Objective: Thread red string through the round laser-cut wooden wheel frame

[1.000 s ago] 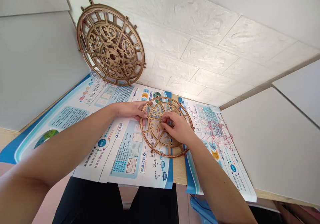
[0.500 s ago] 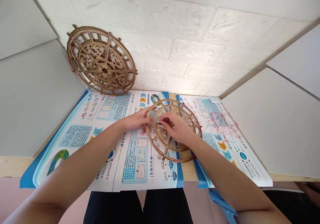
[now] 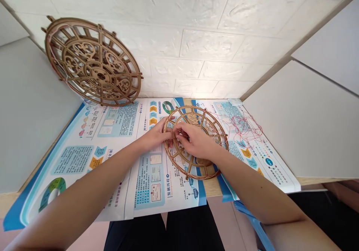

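The left hand [image 3: 159,134] grips the left rim of a round openwork frame [image 3: 190,167], thumb above and fingers curled beneath. The right hand [image 3: 195,141] reaches across the frame from the right, its thumb and fingertips drawn together just beside the left thumb; whether they pinch a wire or nothing, I cannot tell. The frame is round, with no long axis. It lies directly under the right hand and to the right of the left one, so both meet at its left side while its right half is bare of fingers.

Beneath are printed sheets [image 3: 120,139] over a wooden table [image 3: 211,188]. To the right of the frame sits a loose tangle of red and white wire [image 3: 244,126]. At the far left, larger brown wheels [image 3: 95,71] lean against a brick-patterned wall [image 3: 213,43].
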A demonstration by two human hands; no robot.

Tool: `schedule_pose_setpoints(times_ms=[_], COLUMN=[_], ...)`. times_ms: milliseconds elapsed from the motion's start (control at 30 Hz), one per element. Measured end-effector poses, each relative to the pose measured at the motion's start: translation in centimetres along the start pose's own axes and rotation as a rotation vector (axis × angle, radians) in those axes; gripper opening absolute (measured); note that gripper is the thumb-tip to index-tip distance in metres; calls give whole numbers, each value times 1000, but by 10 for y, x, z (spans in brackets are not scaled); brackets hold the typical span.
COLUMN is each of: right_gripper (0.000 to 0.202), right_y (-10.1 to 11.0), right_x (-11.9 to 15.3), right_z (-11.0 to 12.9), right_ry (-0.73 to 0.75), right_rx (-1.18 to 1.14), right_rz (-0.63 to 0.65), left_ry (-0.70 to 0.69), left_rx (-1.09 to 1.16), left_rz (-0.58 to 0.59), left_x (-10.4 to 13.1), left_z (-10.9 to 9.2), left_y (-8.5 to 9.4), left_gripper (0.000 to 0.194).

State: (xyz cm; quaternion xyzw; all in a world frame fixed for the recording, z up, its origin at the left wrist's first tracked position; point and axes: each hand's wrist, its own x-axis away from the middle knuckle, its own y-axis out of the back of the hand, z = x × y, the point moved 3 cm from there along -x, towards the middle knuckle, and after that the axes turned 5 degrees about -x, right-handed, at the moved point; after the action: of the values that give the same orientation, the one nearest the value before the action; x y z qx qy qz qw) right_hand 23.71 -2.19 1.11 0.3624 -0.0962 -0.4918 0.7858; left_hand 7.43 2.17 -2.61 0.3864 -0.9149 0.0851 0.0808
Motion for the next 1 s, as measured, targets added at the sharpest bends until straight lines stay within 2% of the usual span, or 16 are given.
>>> schedule_pose_setpoints(times_ms=[167, 367, 667, 1000], right_gripper=[18, 17, 21, 14], right_y=[0, 1, 4, -3], right_x=[1, 0, 1, -1], right_z=[5, 2, -3, -3], right_ry=[28, 102, 136, 111], right_rx=[22, 29, 35, 20], right_rz=[-8, -68, -56, -25], left_ry=[-36, -49, -26, -2], left_rx=[-27, -57, -101, -108], left_rz=[-13, -15, -24, 37], left_x=[1, 1, 1, -1], left_z=[-3, -2, 0, -3], left_y=[-5, -2, 0, -1], left_gripper=[79, 79, 75, 75])
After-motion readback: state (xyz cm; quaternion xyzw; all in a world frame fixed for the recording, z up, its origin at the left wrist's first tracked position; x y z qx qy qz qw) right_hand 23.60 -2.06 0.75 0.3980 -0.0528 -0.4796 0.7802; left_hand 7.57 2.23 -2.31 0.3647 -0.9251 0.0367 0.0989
